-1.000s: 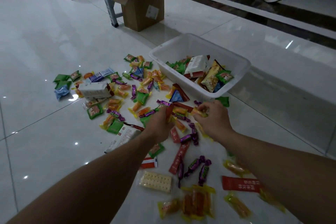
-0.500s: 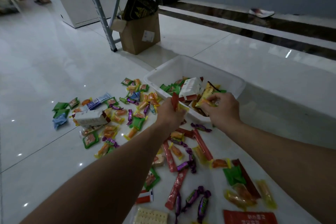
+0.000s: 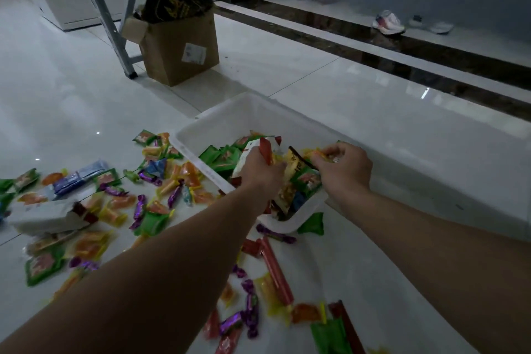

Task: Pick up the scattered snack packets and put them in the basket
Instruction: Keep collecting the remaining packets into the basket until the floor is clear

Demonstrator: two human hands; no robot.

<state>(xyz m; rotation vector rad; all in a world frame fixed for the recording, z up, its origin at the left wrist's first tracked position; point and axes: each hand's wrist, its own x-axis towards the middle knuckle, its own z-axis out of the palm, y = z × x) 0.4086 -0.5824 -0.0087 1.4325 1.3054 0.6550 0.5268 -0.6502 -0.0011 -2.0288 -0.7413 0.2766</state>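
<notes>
A white plastic basket [image 3: 250, 112] stands on the tiled floor, partly filled with green, white and yellow snack packets [image 3: 221, 156]. Both my hands are over its near half. My left hand [image 3: 263, 171] grips a long red snack stick [image 3: 265, 149] that pokes up from the fist. My right hand [image 3: 343, 168] pinches small yellow and orange wrapped packets [image 3: 317, 154] between thumb and fingers. Several loose packets [image 3: 169, 181] lie scattered on the floor left of the basket and below it, among them red sticks [image 3: 275, 270] and purple candies [image 3: 250, 302].
A white carton [image 3: 43, 217] lies on its side among the packets at the left. A brown cardboard box [image 3: 184, 49] with a dark bag stands behind, beside a metal shelf leg [image 3: 106, 14]. Shoes [image 3: 389, 23] sit on the far dark strip.
Both hands lifted packets from the floor pile and moved forward over the basket. The view tilted up and closer to the basket.
</notes>
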